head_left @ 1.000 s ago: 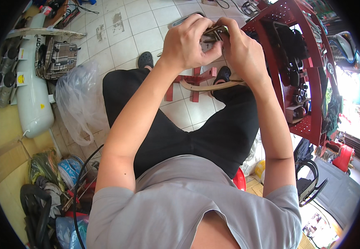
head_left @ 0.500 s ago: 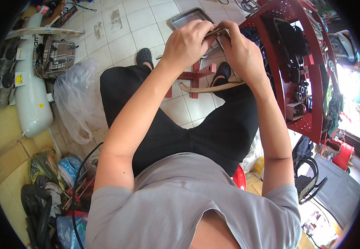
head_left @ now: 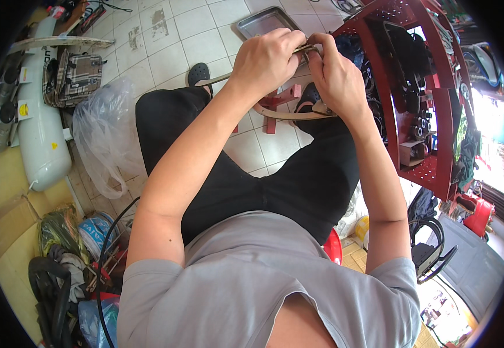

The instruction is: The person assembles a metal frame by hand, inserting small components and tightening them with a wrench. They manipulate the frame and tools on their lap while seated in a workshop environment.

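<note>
Brownish, a thin piece [head_left: 305, 49] sat between my left hand [head_left: 268, 57] and right hand [head_left: 340, 75], fingers [head_left: 324, 43] clamped on it.

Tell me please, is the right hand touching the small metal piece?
Touching. The head view shows it: the right hand has its fingertips against the metal piece, with no gap visible.

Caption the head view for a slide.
Left hand and right hand hold a thin piece above tiled floor, red shelving at right.
</note>
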Tool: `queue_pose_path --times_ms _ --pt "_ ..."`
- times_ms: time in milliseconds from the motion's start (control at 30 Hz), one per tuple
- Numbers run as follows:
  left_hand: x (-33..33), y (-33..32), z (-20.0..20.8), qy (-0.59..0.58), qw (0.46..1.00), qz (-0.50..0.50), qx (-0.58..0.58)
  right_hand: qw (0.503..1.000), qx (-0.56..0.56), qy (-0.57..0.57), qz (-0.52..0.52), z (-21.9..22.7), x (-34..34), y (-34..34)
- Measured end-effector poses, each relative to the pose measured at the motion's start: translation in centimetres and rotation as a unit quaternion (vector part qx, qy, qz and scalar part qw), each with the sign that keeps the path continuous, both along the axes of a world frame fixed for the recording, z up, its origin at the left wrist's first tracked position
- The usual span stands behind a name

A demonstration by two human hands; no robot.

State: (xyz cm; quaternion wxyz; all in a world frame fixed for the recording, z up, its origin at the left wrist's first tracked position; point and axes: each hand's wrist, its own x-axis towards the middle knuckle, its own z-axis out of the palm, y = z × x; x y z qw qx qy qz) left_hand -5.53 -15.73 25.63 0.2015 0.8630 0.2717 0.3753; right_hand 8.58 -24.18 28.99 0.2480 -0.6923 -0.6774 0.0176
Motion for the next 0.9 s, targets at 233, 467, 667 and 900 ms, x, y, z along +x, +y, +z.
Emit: queue_pose_path --times_ms 233,467,667,900 --pt "0.1 0.2 -0.1 -0.013 1.0 0.006 -0.01 1.0 0.0 -0.009 -0.005 0.1 -0.3 0.1" --pt "0.1 0.2 0.2 -0.004 1.0 0.003 -0.03 1.0 0.027 -0.007 -0.01 -0.3 0.0 0.0" --pt "0.5 -0.1 -0.2 0.008 0.999 -0.005 -0.04 0.997 0.052 -0.056 -0.014 -2.0 -0.1 -0.3" --pt "0.9 -0.8 -1.2 0.029 0.998 -0.008 -0.063 0.996 0.05 -0.062 -0.048 -4.1 -0.5 -0.8"
